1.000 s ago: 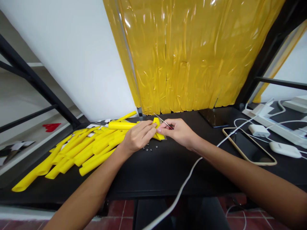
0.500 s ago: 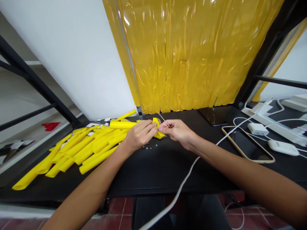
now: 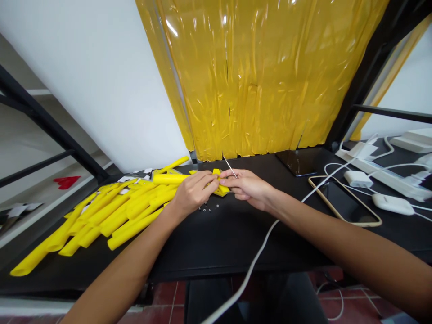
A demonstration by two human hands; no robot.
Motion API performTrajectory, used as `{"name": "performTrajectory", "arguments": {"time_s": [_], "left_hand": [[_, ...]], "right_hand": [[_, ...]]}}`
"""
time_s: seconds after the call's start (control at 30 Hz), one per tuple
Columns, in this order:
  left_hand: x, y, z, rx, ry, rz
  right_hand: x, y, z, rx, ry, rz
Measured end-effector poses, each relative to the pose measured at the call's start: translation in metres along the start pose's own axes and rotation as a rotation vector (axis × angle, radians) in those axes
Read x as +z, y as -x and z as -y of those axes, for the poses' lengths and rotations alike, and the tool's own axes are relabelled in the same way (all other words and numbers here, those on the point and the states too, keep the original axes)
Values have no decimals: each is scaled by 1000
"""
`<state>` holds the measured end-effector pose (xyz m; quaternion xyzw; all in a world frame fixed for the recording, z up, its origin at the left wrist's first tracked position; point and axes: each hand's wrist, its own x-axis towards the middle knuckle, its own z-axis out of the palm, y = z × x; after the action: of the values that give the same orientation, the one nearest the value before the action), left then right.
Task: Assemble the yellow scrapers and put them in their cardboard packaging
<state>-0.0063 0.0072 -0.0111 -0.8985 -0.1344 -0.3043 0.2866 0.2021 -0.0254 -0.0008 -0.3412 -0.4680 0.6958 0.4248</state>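
My left hand (image 3: 195,191) has its fingers closed around a yellow plastic piece (image 3: 223,189), whose end shows between my two hands. My right hand (image 3: 251,188) pinches a thin metal rod (image 3: 230,166), tilted with its visible tip up and to the left. The rod's lower end is hidden by the fingers, and the fingertips of both hands meet at the yellow piece. Left of my left hand lies a pile of yellow tubes (image 3: 135,211). Several tiny nuts or similar small metal parts (image 3: 209,209) are scattered on the black table (image 3: 236,238) just below the hands.
A white cable (image 3: 256,256) runs across the table and under my right forearm. To the right lie a phone with a tan rim (image 3: 344,200), a dark tablet (image 3: 297,162), a charger (image 3: 359,178) and a power strip (image 3: 388,175). A yellow plastic curtain (image 3: 263,90) hangs behind.
The rod has swung more upright, and my right hand has turned slightly over the yellow piece. The view has shifted a little; both hands stay at the same spot.
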Motion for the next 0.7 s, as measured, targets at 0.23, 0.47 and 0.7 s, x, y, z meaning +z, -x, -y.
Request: {"name": "performTrajectory", "arguments": {"time_s": [0.23, 0.47, 0.7], "left_hand": [[0, -5, -6, -314, 230, -33], [-15, -21, -11, -915, 712, 44], [-22, -26, -9, -1131, 1087, 127]], "right_hand": [[1, -4, 0, -198, 209, -117], [-6, -12, -3, -498, 343, -97], [-5, -12, -3, -311, 246, 37]]}}
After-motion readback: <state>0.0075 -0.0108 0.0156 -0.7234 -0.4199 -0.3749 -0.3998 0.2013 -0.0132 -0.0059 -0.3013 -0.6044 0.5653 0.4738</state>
